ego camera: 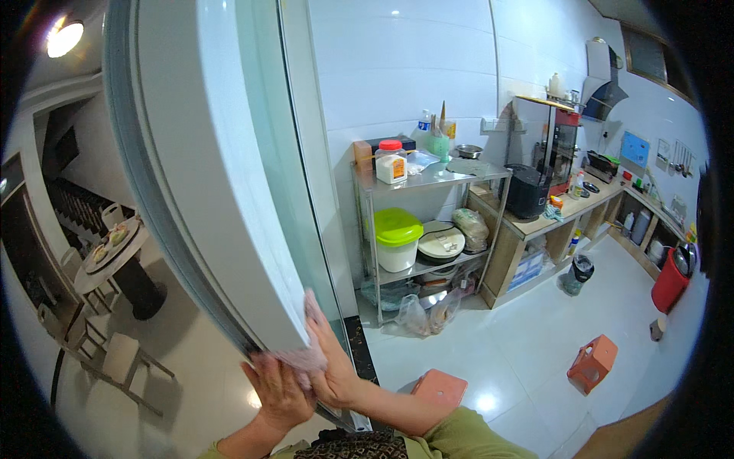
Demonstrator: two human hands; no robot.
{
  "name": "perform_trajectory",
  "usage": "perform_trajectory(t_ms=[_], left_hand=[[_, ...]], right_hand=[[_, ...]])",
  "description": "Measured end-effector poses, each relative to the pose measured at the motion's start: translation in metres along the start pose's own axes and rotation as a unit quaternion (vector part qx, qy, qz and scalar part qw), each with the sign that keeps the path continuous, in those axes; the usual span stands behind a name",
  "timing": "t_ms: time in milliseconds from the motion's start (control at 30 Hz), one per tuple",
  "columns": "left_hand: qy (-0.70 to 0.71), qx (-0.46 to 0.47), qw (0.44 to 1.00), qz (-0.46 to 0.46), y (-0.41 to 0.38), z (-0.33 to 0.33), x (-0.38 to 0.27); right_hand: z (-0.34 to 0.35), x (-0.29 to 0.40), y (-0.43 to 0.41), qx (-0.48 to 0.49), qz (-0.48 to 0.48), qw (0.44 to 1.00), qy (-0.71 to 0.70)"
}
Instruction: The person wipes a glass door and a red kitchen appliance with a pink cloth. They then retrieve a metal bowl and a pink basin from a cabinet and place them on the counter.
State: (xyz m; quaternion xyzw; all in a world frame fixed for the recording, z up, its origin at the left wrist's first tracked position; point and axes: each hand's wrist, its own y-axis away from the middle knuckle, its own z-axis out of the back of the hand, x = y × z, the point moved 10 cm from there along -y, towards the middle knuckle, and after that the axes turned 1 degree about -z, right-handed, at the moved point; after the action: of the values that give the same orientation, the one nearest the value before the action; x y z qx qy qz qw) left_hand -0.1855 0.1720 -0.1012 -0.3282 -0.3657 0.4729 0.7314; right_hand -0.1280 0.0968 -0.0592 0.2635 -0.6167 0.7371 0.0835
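Observation:
A pale pink cloth (pixel 304 357) is wrapped around the edge of a white sliding door frame (pixel 229 229). My left hand (pixel 278 387) presses the cloth from the left side, its fingers pointing up against the frame. On the right side, my right hand (pixel 330 361) holds the cloth against the frame's other face, and part of the cloth shows above its fingers. The two hands meet at the wrist side, near the frame's lower part. Beside the frame is a greenish glass panel (pixel 266 132).
A metal shelf rack (pixel 436 179) with jars and a lidded bucket (pixel 395 241) stands to the right. Orange plastic stools (pixel 440 388) are on the tiled floor. A dark bin (pixel 578 274) stands by the counter. Chairs and a round table (pixel 92 281) are at left.

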Motion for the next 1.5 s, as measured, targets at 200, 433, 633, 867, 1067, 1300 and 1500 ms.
perform_trajectory(t_ms=[200, 433, 633, 867, 1067, 1300, 1500], left_hand=[[-0.027, -0.072, 0.996, 0.054, -0.017, 0.014, -0.007], [-0.069, 0.026, 0.997, 0.014, 0.048, -0.028, -0.035], [-0.029, -0.075, 0.995, 0.054, -0.007, 0.008, -0.014], [-0.015, -0.087, 0.994, 0.070, 0.006, -0.004, -0.012], [-0.087, -0.097, 0.991, -0.037, 0.051, -0.028, -0.042], [0.091, -0.245, 0.965, -0.003, -0.002, 0.000, -0.101], [0.352, 0.042, 0.935, 0.003, -0.024, -0.081, -0.179]], right_hand=[[-0.008, -0.002, -0.011, 0.052, 0.050, 0.997, -0.037], [-0.019, -0.046, 0.063, 0.083, -0.065, 0.983, -0.148], [-0.002, 0.007, -0.013, 0.063, 0.084, 0.992, -0.075], [-0.005, 0.000, -0.005, 0.060, 0.063, 0.992, -0.092], [-0.002, -0.026, 0.066, -0.008, -0.118, 0.973, -0.199], [0.005, -0.061, 0.128, 0.088, -0.291, 0.922, -0.241], [0.114, -0.129, 0.230, -0.031, -0.491, 0.837, -0.240]])
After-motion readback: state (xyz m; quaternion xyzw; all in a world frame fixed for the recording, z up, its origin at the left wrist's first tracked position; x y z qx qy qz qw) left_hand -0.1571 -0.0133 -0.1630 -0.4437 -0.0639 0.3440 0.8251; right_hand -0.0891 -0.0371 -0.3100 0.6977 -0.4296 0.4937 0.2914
